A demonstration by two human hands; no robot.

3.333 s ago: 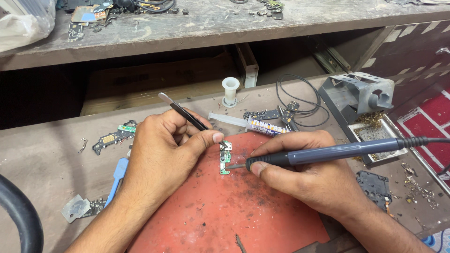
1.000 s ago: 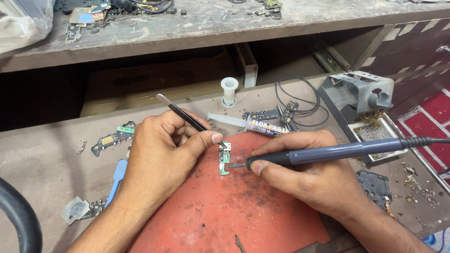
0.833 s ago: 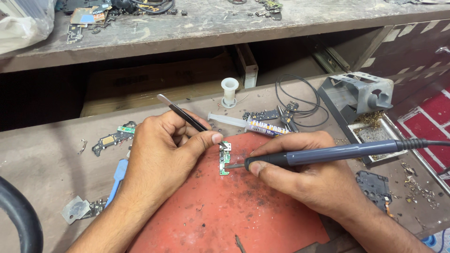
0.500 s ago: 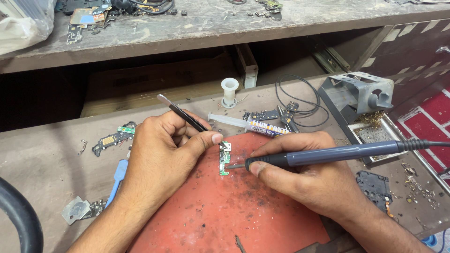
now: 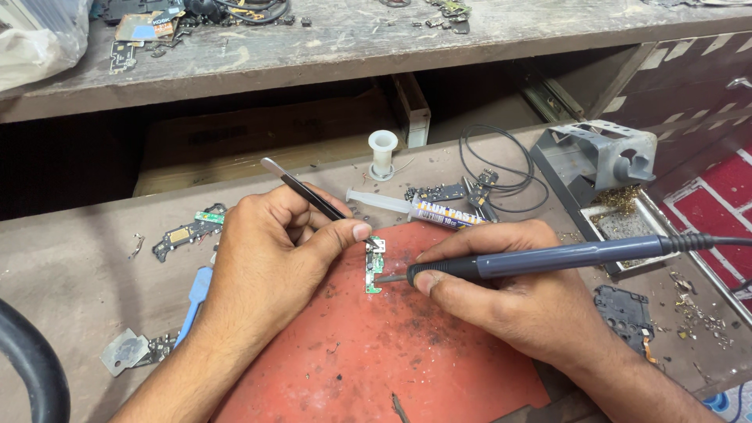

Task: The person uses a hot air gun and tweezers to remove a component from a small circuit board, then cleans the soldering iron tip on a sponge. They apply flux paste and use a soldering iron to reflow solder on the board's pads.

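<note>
A small green circuit board [image 5: 374, 266] lies on a red work mat [image 5: 392, 360]. My left hand [image 5: 270, 251] grips black tweezers [image 5: 301, 190], whose tip end meets the board's top edge by my thumb. My right hand [image 5: 513, 301] holds a grey-blue soldering iron [image 5: 564, 257] like a pen, its metal tip touching the board's right side. The iron's black cable runs off to the right.
A flux syringe [image 5: 415, 207], an empty white spool [image 5: 382, 153], coiled black wire [image 5: 501, 168] and a metal iron stand [image 5: 603, 160] sit behind the mat. Loose boards [image 5: 188, 231] and a blue tool [image 5: 196, 294] lie left. A shelf with parts runs above.
Almost nothing has changed. Both hands stay in place on the board, with only slight shifts of the soldering iron's tip.
</note>
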